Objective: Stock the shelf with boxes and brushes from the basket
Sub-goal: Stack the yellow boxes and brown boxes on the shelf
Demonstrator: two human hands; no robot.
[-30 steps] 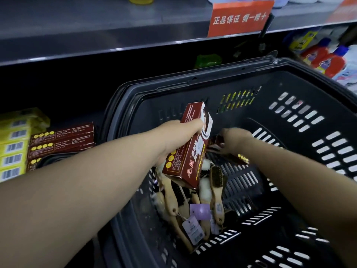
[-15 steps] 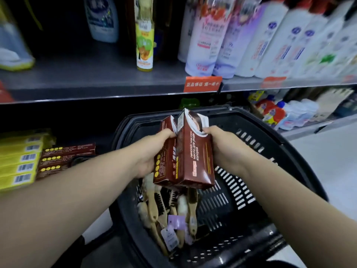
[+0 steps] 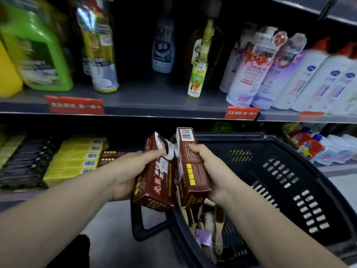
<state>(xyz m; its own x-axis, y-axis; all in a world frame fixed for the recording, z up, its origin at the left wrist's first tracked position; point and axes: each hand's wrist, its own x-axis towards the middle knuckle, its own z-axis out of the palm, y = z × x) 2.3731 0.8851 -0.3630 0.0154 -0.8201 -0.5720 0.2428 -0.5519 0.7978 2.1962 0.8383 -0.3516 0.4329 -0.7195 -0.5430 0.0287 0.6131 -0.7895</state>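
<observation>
Cartons lifted clear of a shopping basket point(image 3: 266, 140): the left hand point(image 3: 129, 173) clamps one maroon carton point(image 3: 154, 188), the right hand point(image 3: 212, 171) a second carton point(image 3: 191, 171). The two are upright, side by side and touching, above the basket's near corner. Both sets of fingers point(image 3: 193, 148) are closed tight on cardboard, thumbs on the printed faces and the rest wrapped behind, out of view.

The cartons look light and stiff, but thin-walled enough to dent under a hard squeeze. Their glossy faces may slide against each other. The safest hold appears to be across the narrow sides near mid-length, away from the end flaps, which could pop open.

Matching maroon boxes point(image 3: 114, 156) lie flat on the lower shelf point(image 3: 23, 194), just beside a stack of yellow boxes point(image 3: 77, 159). That is probably where this pair belongs, laid flat rather than stood on end.

Wooden-handled brushes point(image 3: 210, 219) wait in the bottom of the basket, directly beneath the raised cartons. They seem rigid and light, with paper tags that could snag. Taking them by the handles, not the bristles, looks the better grip.

Bottles point(image 3: 251, 74) line the upper shelf point(image 3: 154, 107).
</observation>
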